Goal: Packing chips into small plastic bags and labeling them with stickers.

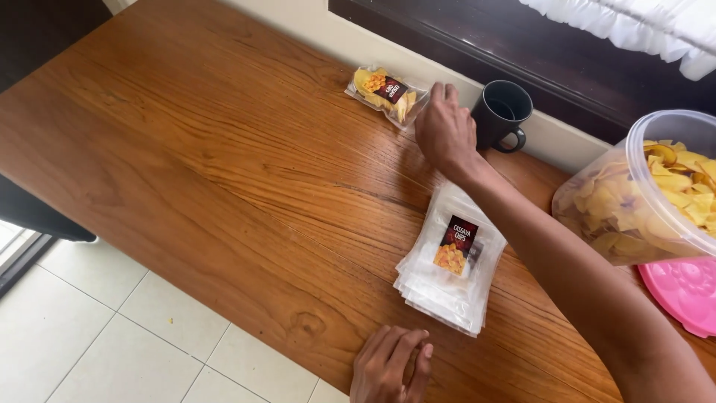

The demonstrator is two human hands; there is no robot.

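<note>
My right hand [446, 130] reaches across the wooden table [224, 186] to a small clear bag filled with yellow chips [386, 93]. Its fingertips touch the bag's end next to a dark mug [501, 113]. Whether the fingers grip the bag is hidden. Under my forearm lies a stack of empty clear pouches [447, 276] with a dark label on top. My left hand [391, 366] rests flat at the table's near edge, holding nothing.
A large clear plastic jar of yellow chips [641, 194] lies on its side at the right, with its pink lid [682, 291] beside it. A pale wall and a dark window sill run behind the table. White floor tiles show at the lower left.
</note>
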